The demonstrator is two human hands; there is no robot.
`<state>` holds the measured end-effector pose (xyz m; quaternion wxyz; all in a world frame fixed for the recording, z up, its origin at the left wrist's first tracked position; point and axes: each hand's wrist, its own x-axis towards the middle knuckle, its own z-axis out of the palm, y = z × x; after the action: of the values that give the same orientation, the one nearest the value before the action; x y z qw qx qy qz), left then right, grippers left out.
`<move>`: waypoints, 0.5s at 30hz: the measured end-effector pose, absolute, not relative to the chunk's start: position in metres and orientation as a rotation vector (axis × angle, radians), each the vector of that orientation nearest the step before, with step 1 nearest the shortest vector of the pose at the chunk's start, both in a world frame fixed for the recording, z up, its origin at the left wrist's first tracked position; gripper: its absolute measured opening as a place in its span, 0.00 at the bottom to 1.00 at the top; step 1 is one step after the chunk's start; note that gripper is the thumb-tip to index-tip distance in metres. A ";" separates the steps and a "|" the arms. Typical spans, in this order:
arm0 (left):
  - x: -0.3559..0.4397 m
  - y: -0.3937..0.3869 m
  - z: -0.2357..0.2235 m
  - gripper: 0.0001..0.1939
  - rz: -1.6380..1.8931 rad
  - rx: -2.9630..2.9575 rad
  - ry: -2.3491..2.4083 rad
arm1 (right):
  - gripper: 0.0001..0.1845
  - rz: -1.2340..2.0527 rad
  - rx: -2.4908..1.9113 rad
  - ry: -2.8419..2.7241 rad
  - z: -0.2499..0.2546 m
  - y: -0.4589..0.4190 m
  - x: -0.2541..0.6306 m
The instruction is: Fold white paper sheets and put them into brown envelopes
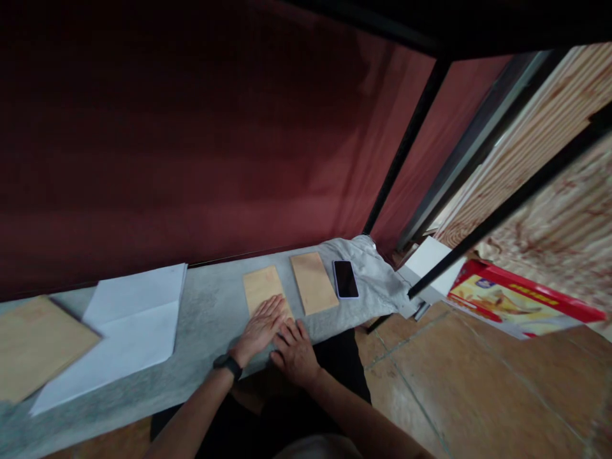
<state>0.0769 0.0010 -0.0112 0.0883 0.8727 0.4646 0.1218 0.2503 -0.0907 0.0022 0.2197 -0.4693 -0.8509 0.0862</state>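
Tan paper [261, 284]: on grey cloth [213, 312], near end hidden beneath the hands; single or layered, cannot tell. Left hand [262, 325]: palm down on it, fingers extended, pinching nothing; dark wristwatch [228, 366], face hard to make out. Right hand [297, 354]: fingers spread at its near corner, contact unclear. Rightward: second tan paper piece [314, 283]; smartphone [345, 279], screen dark. Far left: larger tan paper [41, 347], cut off by frame, partly covering white paper [136, 325].

The dim red wall [201, 146] sinks into shadow above, the right edge blurred
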 end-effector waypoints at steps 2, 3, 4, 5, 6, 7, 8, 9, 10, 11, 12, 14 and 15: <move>0.073 -0.017 -0.014 0.30 0.373 2.593 1.381 | 0.27 0.218 -1.301 -2.355 -0.001 -0.091 0.250; 0.071 -0.026 -0.016 0.30 0.378 2.582 1.400 | 0.27 0.210 -1.299 -2.353 -0.002 -0.091 0.250; 0.069 -0.036 -0.018 0.30 0.394 2.562 1.438 | 0.28 0.204 -1.293 -2.349 -0.003 -0.091 0.250; 0.068 -0.045 -0.021 0.29 0.425 2.535 1.493 | 0.27 0.202 -1.286 -2.344 -0.003 -0.091 0.250; 0.067 -0.054 -0.024 0.30 0.475 2.501 1.561 | 0.27 0.203 -1.279 -2.340 -0.003 -0.091 0.250; 0.067 -0.062 -0.027 0.30 0.547 2.453 1.646 | 0.27 0.209 -1.273 -2.337 -0.002 -0.091 0.251; 0.067 -0.069 -0.029 0.31 0.634 2.391 1.730 | 0.27 0.218 -1.270 -2.333 0.000 -0.091 0.251; 0.069 -0.076 -0.030 0.31 0.720 2.316 1.803 | 0.27 0.229 -1.271 -2.329 0.002 -0.091 0.252; 0.071 -0.080 -0.030 0.30 0.795 2.230 1.863 | 0.27 0.240 -1.277 -2.322 0.005 -0.091 0.252; 0.073 -0.084 -0.029 0.29 0.849 2.142 1.904 | 0.27 0.249 -1.287 -2.313 0.007 -0.090 0.252; 0.076 -0.086 -0.027 0.28 0.878 2.059 1.927 | 0.28 0.255 -1.301 -2.302 0.009 -0.090 0.251; 0.081 -0.085 -0.020 0.28 0.894 1.914 1.940 | 0.27 0.260 -1.330 -2.279 0.013 -0.090 0.250; 0.084 -0.083 -0.017 0.28 0.905 1.851 1.939 | 0.27 0.262 -1.340 -2.270 0.014 -0.089 0.250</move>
<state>0.0836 -0.0832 -0.0169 0.1557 0.6462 0.6771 0.3159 0.2497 -0.0890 0.0136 0.2437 -0.4906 -0.8311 0.0959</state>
